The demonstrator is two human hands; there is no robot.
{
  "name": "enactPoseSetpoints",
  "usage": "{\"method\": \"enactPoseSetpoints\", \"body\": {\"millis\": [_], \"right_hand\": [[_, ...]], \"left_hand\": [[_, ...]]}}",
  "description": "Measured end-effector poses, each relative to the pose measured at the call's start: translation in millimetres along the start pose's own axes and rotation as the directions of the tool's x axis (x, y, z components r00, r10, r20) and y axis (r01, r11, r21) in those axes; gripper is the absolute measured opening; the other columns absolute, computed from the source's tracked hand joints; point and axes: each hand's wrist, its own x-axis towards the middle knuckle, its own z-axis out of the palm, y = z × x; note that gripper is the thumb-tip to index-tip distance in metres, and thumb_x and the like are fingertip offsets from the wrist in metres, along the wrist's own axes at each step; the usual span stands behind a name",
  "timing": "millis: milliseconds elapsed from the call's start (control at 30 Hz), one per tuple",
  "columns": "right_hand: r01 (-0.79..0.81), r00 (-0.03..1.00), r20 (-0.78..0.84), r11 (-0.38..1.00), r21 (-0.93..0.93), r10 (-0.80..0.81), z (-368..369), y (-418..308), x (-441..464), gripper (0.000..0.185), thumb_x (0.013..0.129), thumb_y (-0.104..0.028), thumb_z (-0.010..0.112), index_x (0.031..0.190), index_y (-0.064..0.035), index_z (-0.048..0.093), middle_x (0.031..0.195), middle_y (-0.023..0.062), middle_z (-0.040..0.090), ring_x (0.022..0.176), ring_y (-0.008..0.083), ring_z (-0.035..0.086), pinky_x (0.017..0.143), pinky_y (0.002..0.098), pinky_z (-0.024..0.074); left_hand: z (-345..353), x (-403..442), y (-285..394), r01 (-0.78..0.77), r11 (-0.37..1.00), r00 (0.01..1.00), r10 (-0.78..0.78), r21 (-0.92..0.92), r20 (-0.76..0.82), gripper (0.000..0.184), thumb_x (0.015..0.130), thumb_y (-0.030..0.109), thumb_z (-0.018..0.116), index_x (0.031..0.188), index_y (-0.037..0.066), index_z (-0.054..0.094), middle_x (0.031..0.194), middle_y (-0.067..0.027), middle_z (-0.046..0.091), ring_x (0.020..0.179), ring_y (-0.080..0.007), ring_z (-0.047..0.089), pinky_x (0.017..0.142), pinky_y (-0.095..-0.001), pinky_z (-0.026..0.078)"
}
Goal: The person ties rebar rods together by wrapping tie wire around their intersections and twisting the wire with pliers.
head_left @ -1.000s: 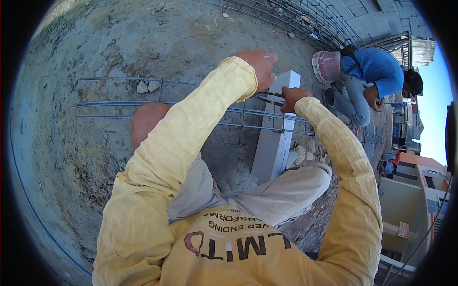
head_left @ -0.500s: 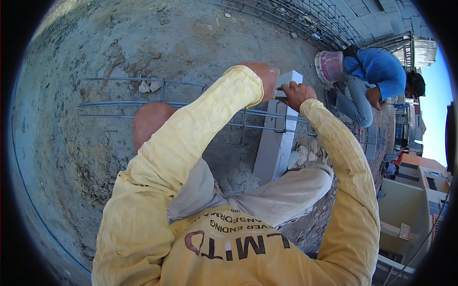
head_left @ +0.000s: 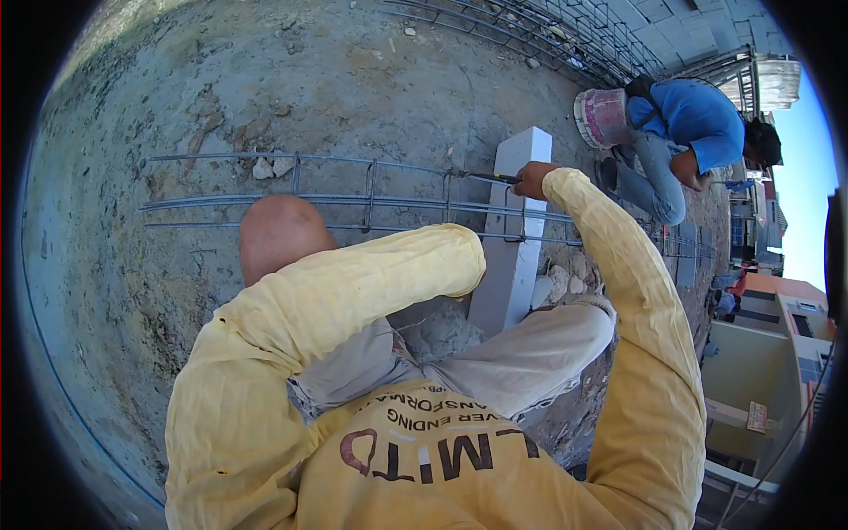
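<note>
My right hand [head_left: 533, 180] is closed around a slim dark-handled metal tool [head_left: 486, 177], whose kind I cannot make out. Its tip points left and meets the upper bar of the rebar cage [head_left: 371, 199], close to a crosswise stirrup. A long pale block [head_left: 508, 256] lies under the cage, just below my right hand. My left forearm, in a yellow sleeve, is bent across in front of my body. The left hand itself is hidden beyond the cuff, near the lower bars.
A bare knee [head_left: 281, 231] is beside the cage. Small stones [head_left: 272, 168] and rubble [head_left: 561, 281] lie on the dirt ground. A crouching co-worker in a blue shirt [head_left: 698, 110] is near a stained bucket [head_left: 602, 117]. More rebar cages [head_left: 539, 35] lie by a block wall.
My left hand has left the tool and dropped down toward my body, out of sight behind its sleeve. My right hand has shifted slightly left and down, still gripping the tool.
</note>
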Motion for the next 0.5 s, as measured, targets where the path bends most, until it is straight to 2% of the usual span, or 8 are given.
{"method": "enactPoseSetpoints", "body": {"millis": [100, 167, 200, 233, 267, 367, 433, 500], "right_hand": [[-0.208, 0.951, 0.280, 0.940, 0.270, 0.129, -12.7, -7.3, -14.5, 0.038, 0.090, -0.044, 0.061, 0.098, -0.0085, 0.070, 0.079, 0.0073, 0.067, 0.064, 0.0205, 0.065, 0.063, 0.0350, 0.0540], [-0.299, 0.896, 0.435, 0.846, 0.441, 0.089, -12.1, 2.3, -12.1, 0.045, 0.091, -0.051, 0.059, 0.095, -0.0082, 0.070, 0.073, 0.0041, 0.065, 0.057, 0.0160, 0.061, 0.056, 0.0310, 0.0511], [-0.310, 0.903, 0.414, 0.843, 0.439, 0.116, -16.1, -1.9, -18.0, 0.048, 0.091, -0.054, 0.057, 0.092, -0.0073, 0.070, 0.073, 0.0050, 0.065, 0.057, 0.0168, 0.061, 0.056, 0.0320, 0.0510], [-0.321, 0.909, 0.392, 0.840, 0.437, 0.143, -21.9, -10.8, -28.7, 0.052, 0.092, -0.056, 0.054, 0.090, -0.0064, 0.069, 0.073, 0.0058, 0.065, 0.058, 0.0175, 0.061, 0.057, 0.0330, 0.0509], [-0.333, 0.912, 0.372, 0.837, 0.435, 0.169, -24.5, -17.7, -34.0, 0.056, 0.092, -0.059, 0.052, 0.088, -0.0055, 0.069, 0.073, 0.0067, 0.065, 0.058, 0.0183, 0.062, 0.057, 0.0340, 0.0508], [-0.170, 0.981, 0.118, 0.972, 0.160, 0.152, -12.5, -19.0, -20.8, 0.064, 0.091, -0.064, 0.048, 0.085, -0.0039, 0.069, 0.076, 0.0105, 0.067, 0.061, 0.0229, 0.065, 0.066, 0.0392, 0.0533], [-0.090, 0.991, -0.105, 0.993, -0.077, 0.082, -14.3, -29.9, -33.7, 0.068, 0.090, -0.067, 0.048, 0.086, -0.0028, 0.071, 0.074, 0.0132, 0.068, 0.071, 0.0281, 0.069, 0.076, 0.0417, 0.0542], [-0.015, 0.961, -0.275, 0.983, -0.184, -0.036, -9.0, -33.6, -37.5, 0.068, 0.088, -0.067, 0.050, 0.084, -0.0026, 0.071, 0.070, 0.0128, 0.067, 0.073, 0.0294, 0.069, 0.076, 0.0422, 0.0537]], "left_hand": [[2.4, 13.7, 6.7, 0.059, 0.854, 0.980, -0.149, -0.517, -0.135, 0.041, 0.077, 0.040, 0.069, 0.097, 0.005, 0.063, 0.095, -0.0108, 0.068, 0.093, -0.0310, 0.067, 0.081, -0.0472, 0.054], [-9.6, 38.5, 15.3, 0.256, 0.027, 0.863, -0.457, -0.966, 0.216, 0.034, 0.076, 0.036, 0.068, 0.090, 0.005, 0.065, 0.089, -0.0088, 0.070, 0.088, -0.0283, 0.069, 0.078, -0.0455, 0.055], [-14.4, 45.2, 16.4, 0.178, -0.749, 0.716, -0.345, -0.638, 0.606, 0.033, 0.076, 0.034, 0.068, 0.090, 0.005, 0.066, 0.088, -0.0090, 0.071, 0.087, -0.0275, 0.069, 0.076, -0.0452, 0.055], [-11.6, 36.8, 20.1, 0.034, -0.965, 0.718, -0.158, -0.261, 0.678, 0.032, 0.076, 0.034, 0.067, 0.090, 0.004, 0.068, 0.088, -0.0096, 0.072, 0.085, -0.0271, 0.069, 0.075, -0.0448, 0.055], [-8.8, 28.8, 23.6, -0.124, -0.978, 0.691, 0.036, 0.167, 0.722, 0.032, 0.076, 0.033, 0.066, 0.090, 0.004, 0.069, 0.088, -0.0102, 0.072, 0.084, -0.0268, 0.070, 0.075, -0.0445, 0.055], [31.3, -58.5, 55.6, -0.171, -0.968, 0.807, -0.033, 0.181, 0.590, 0.036, 0.076, 0.034, 0.065, 0.092, 0.003, 0.074, 0.087, -0.0137, 0.072, 0.083, -0.0293, 0.069, 0.075, -0.0428, 0.054], [27.9, -65.3, 73.5, -0.286, -0.901, 0.728, 0.018, 0.327, 0.685, 0.033, 0.075, 0.035, 0.065, 0.082, 0.004, 0.074, 0.084, -0.0126, 0.072, 0.079, -0.0295, 0.069, 0.075, -0.0414, 0.054], [31.3, -71.6, 89.0, -0.364, -0.791, 0.798, 0.007, 0.492, 0.602, 0.032, 0.077, 0.035, 0.063, 0.071, 0.006, 0.074, 0.071, -0.0081, 0.071, 0.069, -0.0231, 0.068, 0.069, -0.0397, 0.053]]}}
